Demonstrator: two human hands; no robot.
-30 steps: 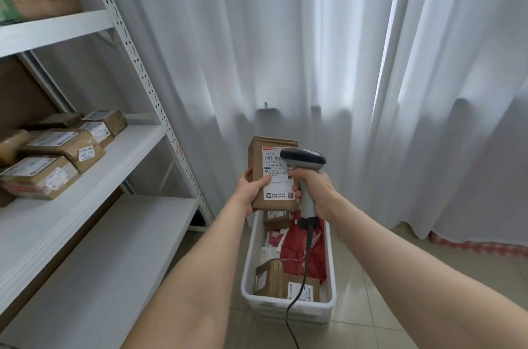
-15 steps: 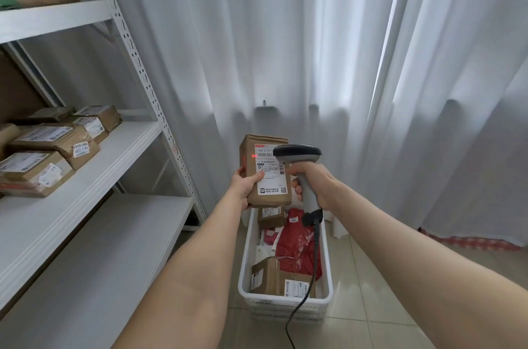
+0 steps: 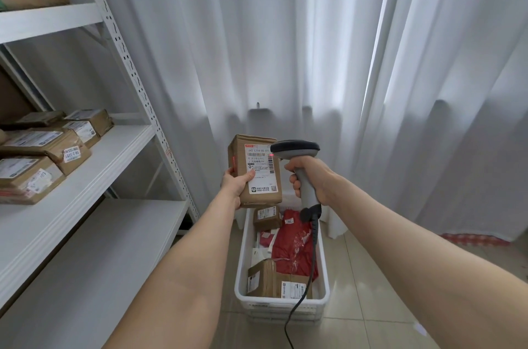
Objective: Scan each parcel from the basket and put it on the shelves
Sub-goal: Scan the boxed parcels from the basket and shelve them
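Scanning parcel (image 3: 258, 168) with scanner (image 3: 295, 148)

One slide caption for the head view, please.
Left hand holds a parcel; right hand aims a scanner at its label.

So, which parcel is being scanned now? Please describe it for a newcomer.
Find the white basket on the floor. Above it, the left hand holds a brown box upright. Alone among the parcels it is lifted, facing the scanner, with red light on its label.
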